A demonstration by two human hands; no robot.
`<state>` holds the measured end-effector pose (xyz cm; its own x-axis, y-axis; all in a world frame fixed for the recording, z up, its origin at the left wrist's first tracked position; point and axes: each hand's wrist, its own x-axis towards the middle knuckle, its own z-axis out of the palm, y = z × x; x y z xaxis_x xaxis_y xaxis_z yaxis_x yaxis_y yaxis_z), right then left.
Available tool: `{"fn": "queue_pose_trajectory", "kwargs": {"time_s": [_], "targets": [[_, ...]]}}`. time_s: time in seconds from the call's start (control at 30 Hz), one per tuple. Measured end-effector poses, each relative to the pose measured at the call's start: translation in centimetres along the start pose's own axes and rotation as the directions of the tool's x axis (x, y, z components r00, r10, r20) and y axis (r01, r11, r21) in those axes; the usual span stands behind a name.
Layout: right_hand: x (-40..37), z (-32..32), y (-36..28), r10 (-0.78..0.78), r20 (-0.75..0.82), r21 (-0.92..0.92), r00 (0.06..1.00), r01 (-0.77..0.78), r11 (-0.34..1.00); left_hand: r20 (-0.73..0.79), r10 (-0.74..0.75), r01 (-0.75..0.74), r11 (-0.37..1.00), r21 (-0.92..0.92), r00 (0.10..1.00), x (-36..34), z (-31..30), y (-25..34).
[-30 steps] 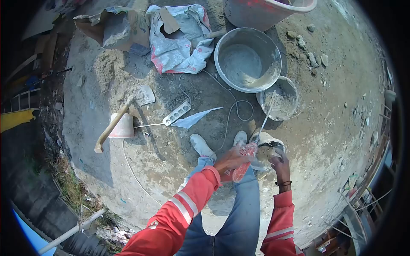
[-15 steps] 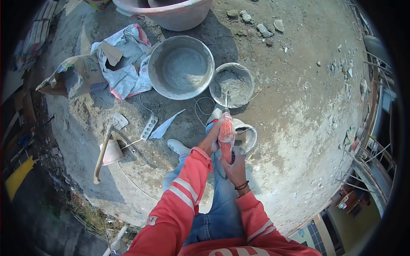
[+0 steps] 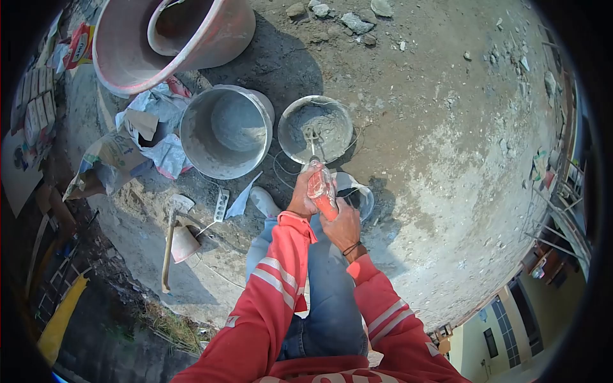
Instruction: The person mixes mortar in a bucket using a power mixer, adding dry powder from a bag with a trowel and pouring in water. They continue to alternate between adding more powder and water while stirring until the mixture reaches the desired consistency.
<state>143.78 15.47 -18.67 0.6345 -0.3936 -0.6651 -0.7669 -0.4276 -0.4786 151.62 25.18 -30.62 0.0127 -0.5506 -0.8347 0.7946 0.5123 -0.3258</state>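
Note:
A red electric drill point(image 3: 321, 190) with a mixing paddle point(image 3: 311, 142) is in both my hands. My left hand point(image 3: 302, 193) wraps round its front left side, near the chuck. On the rear handle my right hand point(image 3: 343, 225) is closed; the trigger is hidden. The paddle's end reaches into grey wet mortar point(image 3: 319, 124) in a round bucket point(image 3: 348, 135). Just right of the drill, a smaller whitish bucket point(image 3: 366, 203) stands close to my legs. A larger grey tub point(image 3: 189, 156) with grey residue inside stands left of the mortar bucket.
A big reddish basin point(image 3: 230, 48) stands at the upper left. Torn cement bags point(image 3: 115, 159), a power strip point(image 3: 221, 205), a wooden-handled hoe point(image 3: 168, 255) and an overturned small bucket point(image 3: 184, 244) lie at left. Broken stones point(image 3: 356, 23) lie at the top. A cable runs near the buckets.
The view has turned, showing more of the big basin. The drill now slants, its rear end further to the right of its chuck. Both hands keep hold of it; the paddle stays in the bucket.

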Motion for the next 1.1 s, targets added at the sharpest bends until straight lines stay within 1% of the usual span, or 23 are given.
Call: {"fn": "queue_pose_trajectory", "kwargs": {"time_s": [0.03,0.07,0.2,0.3,0.37,0.43,0.5,0.53,0.57,0.6,0.63,0.67,0.7,0.77,0.8,0.87,0.9,0.97,1.0,1.03,1.07,1.1], "targets": [[0.2,-0.3,0.1,-0.040,0.017,0.014,0.999,0.040,0.999,0.027,0.036,-0.036,0.999,-0.009,0.999,-0.3,0.2,-0.1],[0.2,-0.4,0.2,-0.080,0.036,0.029,0.996,0.079,0.996,-0.004,0.061,-0.062,0.997,-0.041,0.998,-0.4,0.4,-0.3],[0.8,0.1,-0.5,-0.084,-0.012,0.057,0.996,0.084,0.995,-0.032,0.045,-0.044,0.999,0.018,0.998,-1.1,1.6,1.0],[1.0,0.1,-1.3,-0.085,-0.050,0.054,0.995,0.088,0.995,-0.029,0.016,-0.015,0.999,0.038,0.999,-0.6,1.3,1.9],[1.2,0.3,-1.3,-0.064,-0.027,0.055,0.998,0.066,0.996,-0.036,0.036,-0.034,0.997,0.063,0.999,0.0,1.1,2.1],[1.8,0.3,-1.2,-0.074,-0.023,0.040,0.997,0.075,0.996,-0.045,0.056,-0.052,0.995,0.083,0.997,0.3,1.5,2.4],[2.0,0.5,-1.1,-0.075,-0.019,0.023,0.997,0.075,0.997,-0.111,0.060,-0.046,0.991,0.127,0.992,-0.2,2.7,2.5],[2.2,0.7,-1.2,-0.065,-0.036,-0.001,0.997,0.065,0.998,-0.032,0.069,-0.066,0.995,0.076,0.997,-0.4,3.1,2.7],[2.2,1.0,-1.2,-0.052,-0.050,-0.026,0.997,0.051,0.998,-0.031,0.067,-0.065,0.995,0.070,0.997,-0.4,3.1,2.7],[2.1,1.4,-1.0,-0.054,-0.049,-0.033,0.997,0.052,0.998,-0.077,0.070,-0.059,0.989,0.133,0.995,-0.4,3.4,2.9],[2.4,1.8,-1.2,-0.053,-0.098,-0.054,0.994,0.048,0.997,-0.114,0.077,-0.053,0.978,0.199,0.990,-0.2,4.1,3.2],[2.6,2.2,-1.1,-0.053,-0.140,-0.075,0.989,0.043,0.996,-0.124,0.068,-0.042,0.980,0.194,0.990,-0.2,4.3,3.3],[2.6,2.6,-1.0,-0.061,-0.136,-0.083,0.989,0.050,0.995,-0.120,0.071,-0.048,0.981,0.186,0.990,-0.2,4.5,3.6],[3.1,3.2,-2.1,-0.054,-0.189,0.032,0.981,0.061,0.998,-0.028,0.066,-0.060,0.983,0.173,0.997,0.7,4.1,4.8],[3.2,3.5,-2.4,-0.055,-0.181,0.030,0.982,0.061,0.998,-0.032,0.067,-0.061,0.984,0.166,0.997,1.3,3.9,5.2],[3.5,4.0,-2.8,0.018,-0.235,0.014,0.972,-0.015,1.000,0.036,0.047,-0.054,0.974,0.219,0.998,2.5,3.9,5.5],[3.3,4.1,-3.0,0.012,-0.225,0.008,0.974,-0.011,1.000,0.034,0.053,-0.059,0.976,0.209,0.998,2.5,3.8,5.2],[3.4,4.1,-3.6,0.010,-0.293,-0.033,0.956,-0.020,0.999,-0.021,0.001,0.005,0.963,0.269,1.000,2.4,5.0,4.9],[3.2,4.3,-3.3,-0.015,-0.274,-0.034,0.962,0.006,0.999,0.015,-0.024,0.019,0.958,0.285,1.000,2.3,4.9,4.6],[2.6,4.7,-2.1,0.051,-0.249,-0.079,0.967,-0.073,0.994,0.047,-0.036,0.021,0.954,0.299,0.998,2.6,4.0,4.0],[2.2,4.9,-1.5,0.108,-0.227,-0.128,0.968,-0.140,0.982,-0.010,-0.038,0.039,0.949,0.312,0.999,2.6,3.6,3.4],[1.8,4.7,-1.2,0.086,-0.206,-0.079,0.975,-0.104,0.991,-0.068,-0.038,0.058,0.945,0.322,0.997,2.7,3.0,2.7]]}}
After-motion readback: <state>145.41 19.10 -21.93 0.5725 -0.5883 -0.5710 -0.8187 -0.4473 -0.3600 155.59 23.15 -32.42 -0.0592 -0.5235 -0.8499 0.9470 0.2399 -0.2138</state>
